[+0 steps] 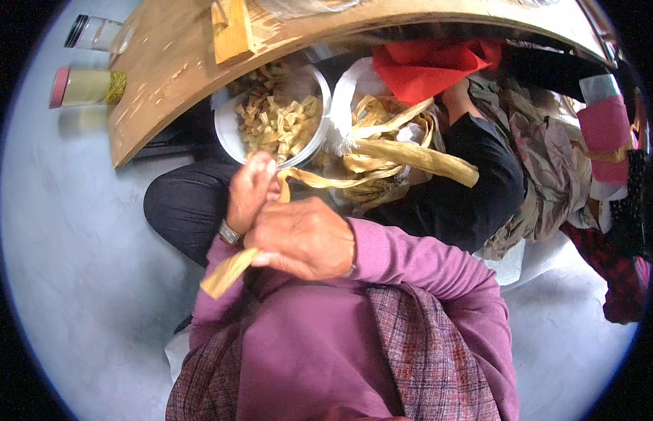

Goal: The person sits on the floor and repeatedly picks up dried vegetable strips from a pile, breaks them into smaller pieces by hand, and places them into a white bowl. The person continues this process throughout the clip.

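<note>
My right hand (pixel 305 237) is closed around a long, pale yellow-brown strip (pixel 230 274) of dried plant material, whose flat end sticks out below the thumb. My left hand (pixel 253 187), with a metal watch on its wrist, is curled round the strip just above, its fingers blurred. From there the strip runs right to a heap of similar long dried strips (pixel 371 192). Just beyond my left hand stands a white plastic bucket (pixel 223 126) holding many short, folded or knotted dried pieces (pixel 284 123).
A wooden table (pixel 168 89) curves across the far side, bearing a wooden block (pixel 233 31). Two lidded glass jars (pixel 87 87) are at the left. Red cloth (pixel 432 66) and a white sack (pixel 347 100) adjoin the heap. Crumpled patterned fabric (pixel 542 147) lies right of my bent leg (pixel 463 194).
</note>
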Action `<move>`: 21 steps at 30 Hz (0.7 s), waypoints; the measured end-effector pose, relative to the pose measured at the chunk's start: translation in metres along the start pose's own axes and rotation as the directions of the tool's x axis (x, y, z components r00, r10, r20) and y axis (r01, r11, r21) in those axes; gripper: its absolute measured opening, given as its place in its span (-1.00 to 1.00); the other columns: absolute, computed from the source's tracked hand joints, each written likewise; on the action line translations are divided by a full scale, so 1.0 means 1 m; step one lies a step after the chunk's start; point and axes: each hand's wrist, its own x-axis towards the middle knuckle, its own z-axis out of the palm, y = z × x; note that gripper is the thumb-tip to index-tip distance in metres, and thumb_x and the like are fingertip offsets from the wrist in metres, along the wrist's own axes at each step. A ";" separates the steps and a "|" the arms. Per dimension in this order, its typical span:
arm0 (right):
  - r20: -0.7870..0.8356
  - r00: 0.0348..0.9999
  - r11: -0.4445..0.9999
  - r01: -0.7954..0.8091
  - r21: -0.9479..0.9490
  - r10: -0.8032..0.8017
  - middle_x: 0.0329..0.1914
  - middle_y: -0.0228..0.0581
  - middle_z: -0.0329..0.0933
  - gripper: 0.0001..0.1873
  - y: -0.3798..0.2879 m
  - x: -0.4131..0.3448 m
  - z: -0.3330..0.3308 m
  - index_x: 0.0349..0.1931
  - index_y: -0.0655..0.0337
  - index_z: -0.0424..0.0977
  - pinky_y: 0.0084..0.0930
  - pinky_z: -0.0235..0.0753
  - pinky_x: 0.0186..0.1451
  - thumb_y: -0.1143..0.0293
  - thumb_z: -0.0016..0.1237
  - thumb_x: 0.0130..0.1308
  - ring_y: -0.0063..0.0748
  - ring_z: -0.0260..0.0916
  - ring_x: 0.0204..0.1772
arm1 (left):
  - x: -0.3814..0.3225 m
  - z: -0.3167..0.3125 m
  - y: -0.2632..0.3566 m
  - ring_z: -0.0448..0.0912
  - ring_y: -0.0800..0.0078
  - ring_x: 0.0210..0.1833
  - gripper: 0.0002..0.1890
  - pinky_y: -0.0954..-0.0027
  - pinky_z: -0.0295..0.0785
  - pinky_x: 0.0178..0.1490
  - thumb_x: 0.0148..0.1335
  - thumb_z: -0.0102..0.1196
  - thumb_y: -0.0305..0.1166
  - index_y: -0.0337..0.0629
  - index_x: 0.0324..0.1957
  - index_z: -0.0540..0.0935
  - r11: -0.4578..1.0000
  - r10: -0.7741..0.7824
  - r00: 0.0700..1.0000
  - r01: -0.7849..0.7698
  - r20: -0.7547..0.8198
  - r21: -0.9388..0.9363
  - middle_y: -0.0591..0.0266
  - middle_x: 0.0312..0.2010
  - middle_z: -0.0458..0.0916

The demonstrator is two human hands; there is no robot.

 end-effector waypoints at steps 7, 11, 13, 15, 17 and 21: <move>0.223 0.975 0.959 -0.051 0.280 -0.014 -0.48 -0.08 0.36 -0.80 -0.016 -0.021 0.023 -0.41 0.22 0.36 -0.10 0.36 -0.27 0.28 -0.08 0.28 0.07 0.38 -0.35 | -0.025 0.023 0.026 0.37 0.69 -0.63 -0.51 0.68 0.30 -0.56 0.42 -0.21 0.01 -0.29 -0.05 0.47 0.755 -0.301 0.871 0.467 0.388 -0.461 0.34 -0.50 0.48; 0.122 0.988 0.943 -0.131 0.307 0.097 -0.52 -0.11 0.32 -0.80 -0.014 -0.029 0.017 -0.38 0.25 0.37 -0.18 0.35 -0.33 0.32 -0.12 0.36 -0.01 0.36 -0.41 | -0.026 0.006 0.058 0.15 0.79 -0.72 -0.67 0.72 0.09 -0.66 0.42 -0.14 -0.22 -0.34 -0.16 0.50 0.839 -0.110 0.894 0.318 0.434 -0.442 0.49 -0.65 0.28; -0.286 0.944 0.976 -0.117 0.182 0.167 -0.45 -0.11 0.39 -0.87 -0.017 -0.021 0.002 -0.24 0.32 0.45 -0.37 0.39 -0.28 0.46 -0.14 0.35 -0.14 0.40 -0.38 | -0.039 0.014 0.064 0.14 0.78 -0.74 -0.77 0.69 0.10 -0.65 0.38 -0.05 -0.29 -0.29 -0.23 0.51 0.966 -0.067 0.954 0.136 0.294 -0.220 0.51 -0.67 0.28; -0.451 0.885 0.991 -0.131 0.003 0.118 -0.47 -0.05 0.31 -0.91 0.001 -0.020 -0.009 -0.33 0.29 0.39 -0.22 0.33 -0.32 0.46 -0.12 0.31 0.02 0.33 -0.37 | -0.063 0.025 0.079 0.18 0.79 -0.70 -0.81 0.67 0.12 -0.62 0.35 0.01 -0.30 -0.25 -0.27 0.52 0.989 -0.027 0.976 0.058 0.216 -0.138 0.51 -0.66 0.31; -0.494 0.833 0.963 -0.269 0.028 0.247 -0.48 -0.06 0.29 -0.91 0.003 -0.021 -0.013 -0.37 0.31 0.37 -0.26 0.31 -0.31 0.49 -0.11 0.29 0.00 0.30 -0.38 | -0.070 0.025 0.081 0.28 0.75 -0.65 -0.86 0.63 0.17 -0.57 0.33 0.03 -0.39 -0.26 -0.28 0.54 0.982 0.146 0.967 -0.167 0.210 0.084 0.42 -0.61 0.40; -0.296 0.819 0.870 -0.474 0.133 0.492 -0.57 -0.13 0.34 -0.81 0.001 -0.020 -0.022 -0.39 0.26 0.39 -0.26 0.30 -0.43 0.33 -0.13 0.33 -0.01 0.34 -0.50 | -0.070 0.034 0.096 0.49 0.41 -0.51 -0.90 0.47 0.41 -0.43 0.21 0.12 -0.45 -0.30 -0.35 0.57 0.329 0.716 0.639 -0.665 0.281 0.671 0.16 -0.35 0.49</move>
